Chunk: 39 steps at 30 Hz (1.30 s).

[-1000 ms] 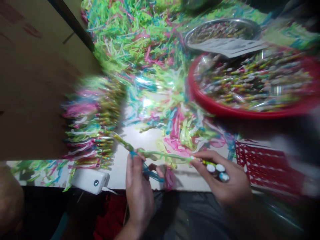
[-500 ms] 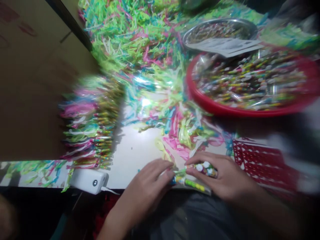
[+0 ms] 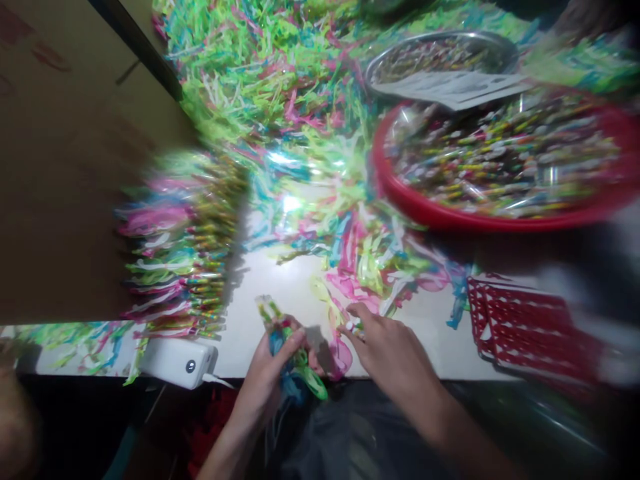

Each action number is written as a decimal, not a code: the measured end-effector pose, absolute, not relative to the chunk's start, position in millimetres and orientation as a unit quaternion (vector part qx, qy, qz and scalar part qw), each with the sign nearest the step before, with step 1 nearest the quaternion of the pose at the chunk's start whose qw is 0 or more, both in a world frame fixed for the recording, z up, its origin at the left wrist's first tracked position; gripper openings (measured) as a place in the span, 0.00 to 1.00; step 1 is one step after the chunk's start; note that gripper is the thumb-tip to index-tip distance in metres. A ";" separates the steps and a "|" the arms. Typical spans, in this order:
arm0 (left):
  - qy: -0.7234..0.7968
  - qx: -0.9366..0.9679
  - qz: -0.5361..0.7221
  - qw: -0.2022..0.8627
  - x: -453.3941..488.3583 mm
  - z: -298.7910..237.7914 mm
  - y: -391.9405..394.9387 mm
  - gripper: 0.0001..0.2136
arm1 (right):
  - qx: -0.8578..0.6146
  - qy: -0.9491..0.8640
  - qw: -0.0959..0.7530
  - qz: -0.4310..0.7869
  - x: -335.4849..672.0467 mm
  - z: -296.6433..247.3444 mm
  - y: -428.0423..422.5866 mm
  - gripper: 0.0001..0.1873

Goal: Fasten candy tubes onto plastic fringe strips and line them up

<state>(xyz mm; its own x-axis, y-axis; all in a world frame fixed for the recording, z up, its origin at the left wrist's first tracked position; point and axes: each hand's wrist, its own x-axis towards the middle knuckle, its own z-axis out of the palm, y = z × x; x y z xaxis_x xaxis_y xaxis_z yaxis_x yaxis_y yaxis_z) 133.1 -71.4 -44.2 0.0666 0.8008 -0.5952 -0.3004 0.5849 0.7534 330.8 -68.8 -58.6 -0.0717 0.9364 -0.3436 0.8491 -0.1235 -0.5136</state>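
Along the near side of the table (image 3: 240, 347) — left hand (image 3: 273, 367) wrapped around its load, right hand (image 3: 390, 350) pinching.
Toward seven o'clock, the left fingers curl firmly over yellow-marked sticks (image 3: 270, 308) and blue and green balloons (image 3: 314, 383), the stick ends poking out toward eleven. At five, the right fingertips close on a small white-tipped piece (image 3: 351, 326), mostly hidden; a pink balloon (image 3: 341, 360) lies just beside them. A stacked row of sticks with balloons (image 3: 207, 267) sits at nine — a red basin (image 3: 430, 210) of more at two.

Sticks (image 3: 351, 326) in right hand (image 3: 393, 350), mostly hidden.
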 end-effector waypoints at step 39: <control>0.435 0.399 0.561 0.581 179.3 -25.8 -79.0 0.09 | -0.546 -0.662 0.383 0.341 353.3 -9.8 -92.5 0.12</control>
